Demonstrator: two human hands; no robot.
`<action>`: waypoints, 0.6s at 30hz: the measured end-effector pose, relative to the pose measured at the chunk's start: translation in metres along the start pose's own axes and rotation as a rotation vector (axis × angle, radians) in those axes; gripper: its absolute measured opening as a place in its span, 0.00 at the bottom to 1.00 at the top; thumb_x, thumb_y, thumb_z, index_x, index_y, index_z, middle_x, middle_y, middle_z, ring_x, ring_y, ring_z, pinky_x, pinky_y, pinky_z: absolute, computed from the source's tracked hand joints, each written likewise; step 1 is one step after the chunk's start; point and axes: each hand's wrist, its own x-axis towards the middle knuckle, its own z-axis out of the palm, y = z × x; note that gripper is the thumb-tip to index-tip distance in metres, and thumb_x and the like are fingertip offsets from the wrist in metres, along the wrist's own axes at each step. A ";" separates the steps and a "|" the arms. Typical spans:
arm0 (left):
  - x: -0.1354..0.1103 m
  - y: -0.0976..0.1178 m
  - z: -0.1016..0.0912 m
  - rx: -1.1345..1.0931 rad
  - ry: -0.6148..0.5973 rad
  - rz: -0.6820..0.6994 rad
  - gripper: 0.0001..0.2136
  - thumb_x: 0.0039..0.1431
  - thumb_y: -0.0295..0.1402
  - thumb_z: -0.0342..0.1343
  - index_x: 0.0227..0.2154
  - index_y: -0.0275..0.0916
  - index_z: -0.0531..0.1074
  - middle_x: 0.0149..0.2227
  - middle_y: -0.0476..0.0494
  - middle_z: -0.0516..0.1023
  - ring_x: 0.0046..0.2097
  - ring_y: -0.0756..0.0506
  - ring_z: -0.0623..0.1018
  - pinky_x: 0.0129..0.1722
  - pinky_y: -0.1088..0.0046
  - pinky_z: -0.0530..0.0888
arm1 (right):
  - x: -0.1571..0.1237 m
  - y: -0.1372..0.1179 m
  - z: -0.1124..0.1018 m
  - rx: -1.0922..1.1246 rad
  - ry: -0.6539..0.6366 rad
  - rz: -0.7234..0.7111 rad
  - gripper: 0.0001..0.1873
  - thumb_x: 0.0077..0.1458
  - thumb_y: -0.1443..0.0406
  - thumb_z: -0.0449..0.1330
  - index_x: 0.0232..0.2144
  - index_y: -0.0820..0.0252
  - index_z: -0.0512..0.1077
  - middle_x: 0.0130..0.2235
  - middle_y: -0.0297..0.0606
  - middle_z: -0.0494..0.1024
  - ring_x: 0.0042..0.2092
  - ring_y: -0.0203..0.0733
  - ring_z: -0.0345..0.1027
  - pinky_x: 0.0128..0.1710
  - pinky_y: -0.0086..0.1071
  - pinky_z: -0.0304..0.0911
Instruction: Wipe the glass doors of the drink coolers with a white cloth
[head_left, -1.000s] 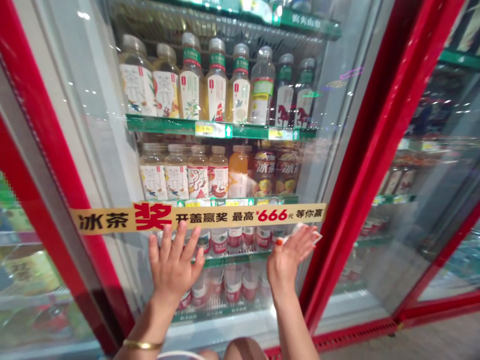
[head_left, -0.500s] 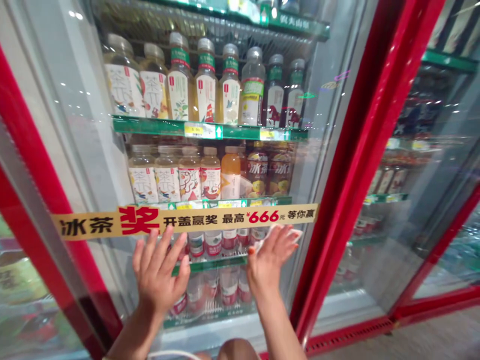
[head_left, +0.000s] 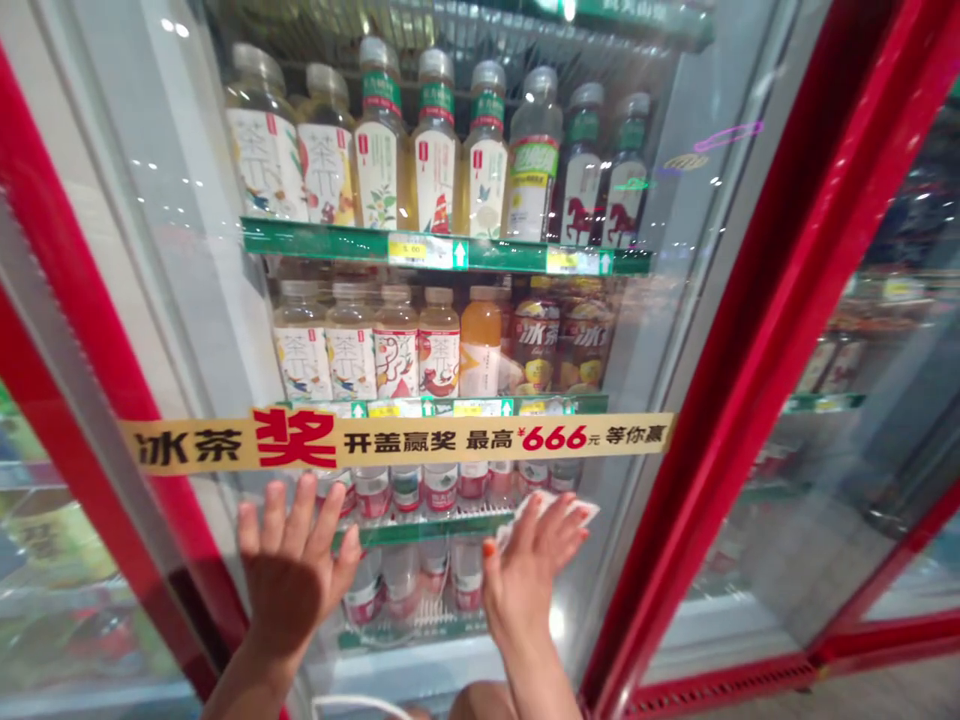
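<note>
Head view. I have the left hand (head_left: 289, 575) flat against the glass door (head_left: 202, 300) of a drinks cooler, its fingers (head_left: 304, 510) spread wide and holding nothing. The right hand (head_left: 521, 590) is near it on the same pane, with its fingers (head_left: 551, 530) slightly parted and lightly bent over a white cloth (head_left: 577, 510). They press the cloth to the glass, just below a gold banner (head_left: 397, 440) stuck across the door. The thumbnail (head_left: 489, 548) of the right hand is painted orange.

Banner reads 冰茶, a large red 奖, then 开盖赢奖, 最高 ¥666元, 等你赢.

Behind the glass, the top visible shelf has 茶π bottles (head_left: 266, 150) at the left and bottles with red horse labels (head_left: 622, 200) at the right. The shelf below has more 茶π bottles, an orange drink bottle (head_left: 480, 340) and 冰茶 bottles (head_left: 536, 335). Red-banded bottles (head_left: 371, 490) stand lower down, behind the hands. A green shelf rail (head_left: 442, 250) carries a price tag (head_left: 409, 250), too small for me to read with confidence.

The door has a red frame (head_left: 90, 340), and a second glass cooler door (head_left: 825, 400) stands to its right. A thin white cord (head_left: 352, 705) crosses the bottom edge of the view.
</note>
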 end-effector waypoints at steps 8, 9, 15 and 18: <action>0.009 0.004 -0.004 0.030 0.016 0.067 0.43 0.67 0.31 0.62 0.80 0.44 0.48 0.83 0.46 0.41 0.83 0.39 0.42 0.83 0.51 0.41 | 0.035 0.046 -0.020 -0.024 0.096 0.236 0.42 0.77 0.51 0.38 0.80 0.53 0.20 0.81 0.53 0.17 0.80 0.79 0.13 0.67 0.91 0.38; 0.009 0.004 -0.004 0.028 0.018 0.058 0.43 0.67 0.31 0.61 0.80 0.45 0.48 0.83 0.46 0.41 0.83 0.39 0.42 0.83 0.50 0.41 | 0.043 0.036 -0.022 -0.010 0.111 0.238 0.42 0.77 0.50 0.38 0.80 0.54 0.20 0.81 0.53 0.17 0.80 0.79 0.12 0.68 0.90 0.38; -0.002 0.001 0.002 -0.022 0.003 -0.014 0.41 0.67 0.34 0.60 0.79 0.51 0.50 0.82 0.47 0.46 0.83 0.37 0.45 0.82 0.43 0.44 | 0.026 -0.024 -0.019 -0.080 -0.020 -0.550 0.48 0.71 0.36 0.45 0.82 0.44 0.38 0.83 0.25 0.34 0.83 0.54 0.19 0.82 0.54 0.23; -0.005 0.000 0.005 -0.037 0.017 -0.036 0.41 0.67 0.35 0.60 0.79 0.54 0.51 0.81 0.48 0.48 0.82 0.36 0.47 0.81 0.41 0.45 | 0.052 0.006 -0.029 -0.110 0.028 -0.319 0.45 0.75 0.45 0.45 0.82 0.49 0.31 0.83 0.36 0.28 0.82 0.63 0.16 0.79 0.70 0.25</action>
